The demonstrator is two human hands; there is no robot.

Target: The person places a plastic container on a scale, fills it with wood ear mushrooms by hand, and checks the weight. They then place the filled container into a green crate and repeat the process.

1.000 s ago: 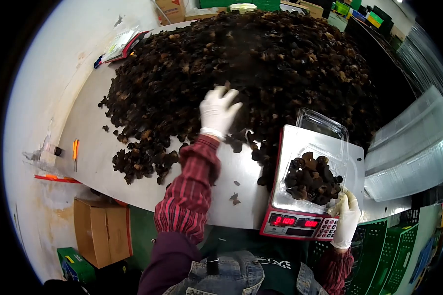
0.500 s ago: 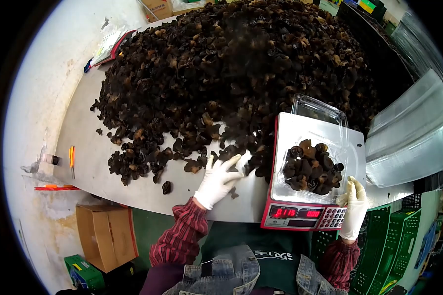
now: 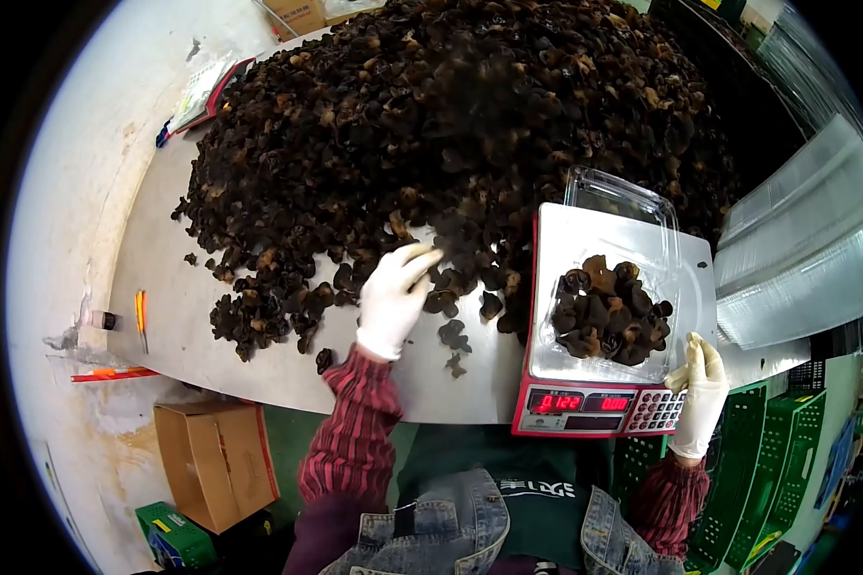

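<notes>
White-gloved, my left hand (image 3: 390, 299) hovers by wood-ear mushrooms (image 3: 302, 177), its grip impossible to tell. My right hand (image 3: 704, 395), fingers slightly apart, flanks the digital scale (image 3: 553, 356).

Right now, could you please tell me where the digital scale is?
In the head view, the scale sits at front right on the table, with the right hand beside its keypad.

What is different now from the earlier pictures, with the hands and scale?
The left hand came back from over the dark pile to its near edge, then moved slightly forward and left. The scale reads 0.122, up from 0.100, then 0.115. The right hand stays by the scale's near right corner, the filled tray on top.
</notes>
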